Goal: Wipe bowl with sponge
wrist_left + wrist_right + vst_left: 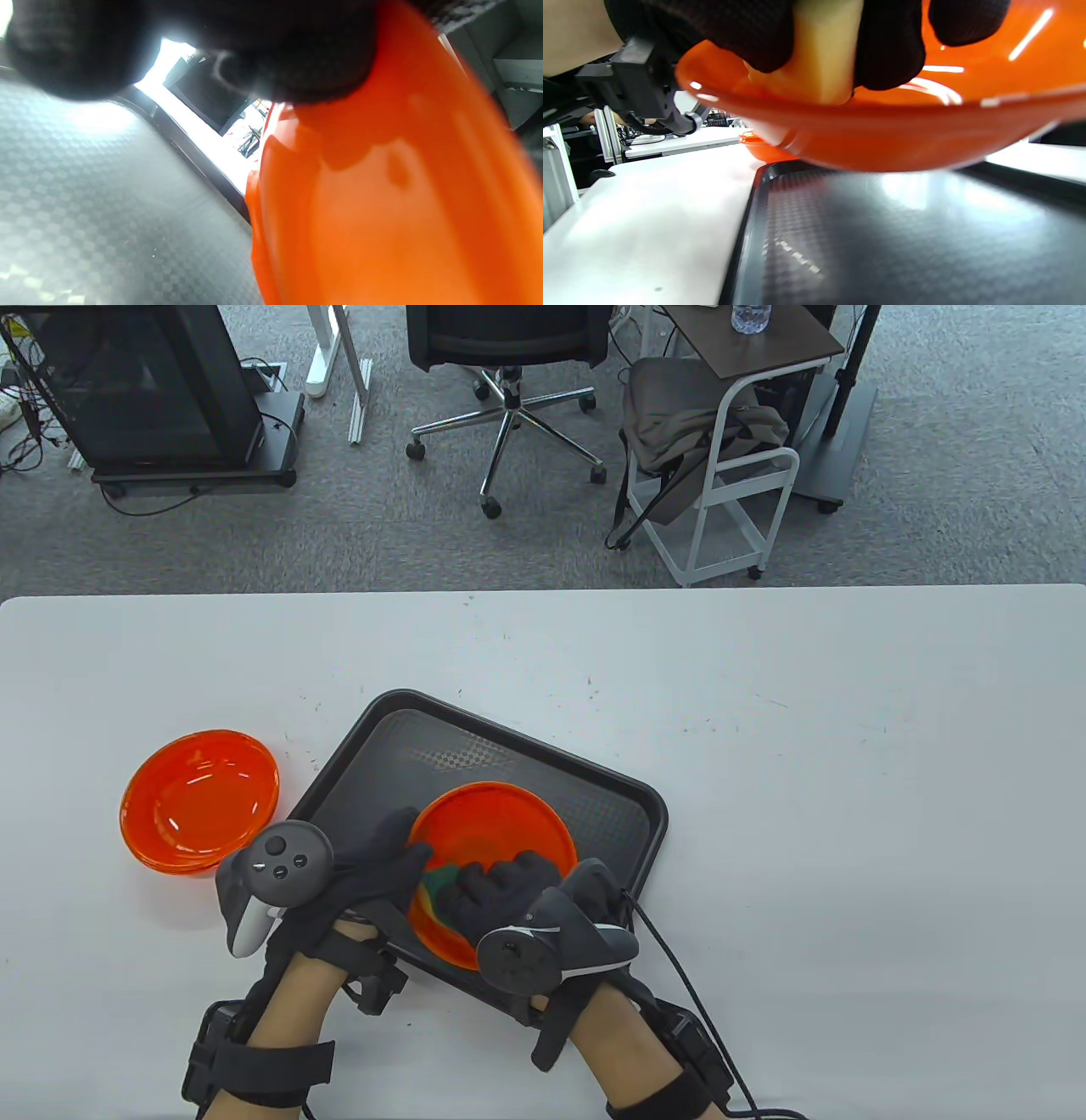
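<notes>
An orange bowl (501,840) is held tilted above the black tray (475,746). My left hand (386,857) grips the bowl's left rim; its underside fills the left wrist view (382,212). My right hand (496,891) holds a yellow-and-green sponge (437,886) and presses it against the inside of the bowl. In the right wrist view the yellow sponge (818,51) sits between my gloved fingers (891,46) inside the bowl (882,140), which hangs clear above the tray (882,237).
A second orange bowl (199,800) stands on the white table (848,814) left of the tray; it also shows in the right wrist view (759,150). Beyond the table's far edge are an office chair (509,356) and a white cart (730,475).
</notes>
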